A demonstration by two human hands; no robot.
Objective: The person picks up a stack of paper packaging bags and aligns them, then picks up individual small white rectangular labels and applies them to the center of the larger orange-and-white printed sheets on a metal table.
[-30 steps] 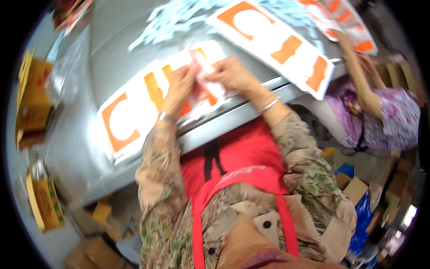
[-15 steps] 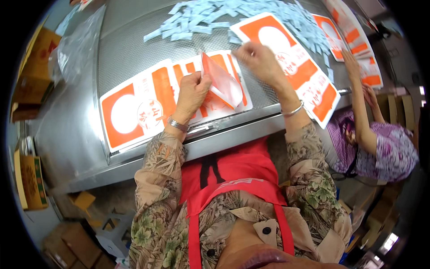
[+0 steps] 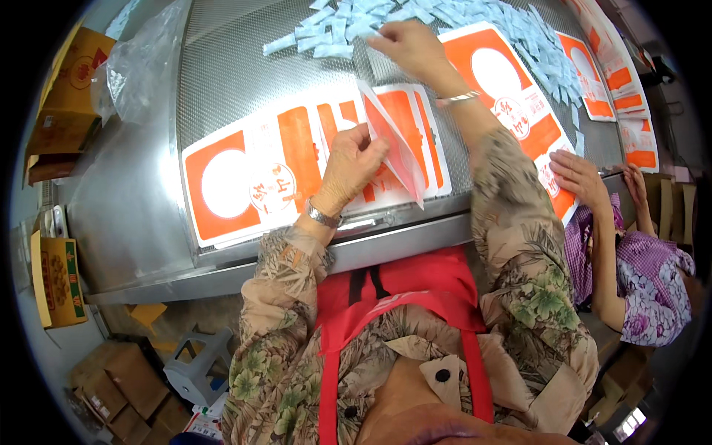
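Note:
My left hand (image 3: 351, 165) pinches the edge of an orange-and-white bag (image 3: 400, 148), which stands up with its mouth spread apart. Beneath it, more flat bags (image 3: 263, 159) of the same kind lie overlapped in a row along the table's near edge. My right hand (image 3: 415, 50) reaches to the near edge of a pile of small light-blue packets (image 3: 445, 11); its fingers are pinched together at a light-blue packet (image 3: 366, 30). The fingertips partly hide that packet.
The metal table (image 3: 237, 59) has a textured top and a raised front rim. A stack of bags (image 3: 497, 70) lies to the right, with a co-worker's hand (image 3: 580, 178) on its near end. Crumpled clear plastic (image 3: 141, 70), cardboard boxes (image 3: 70, 96) and a grey stool (image 3: 194, 367) are at left.
My right hand has moved away from the bag, forward to the light-blue packets. My left hand still holds the bag. The co-worker's hand has come down onto the right stack.

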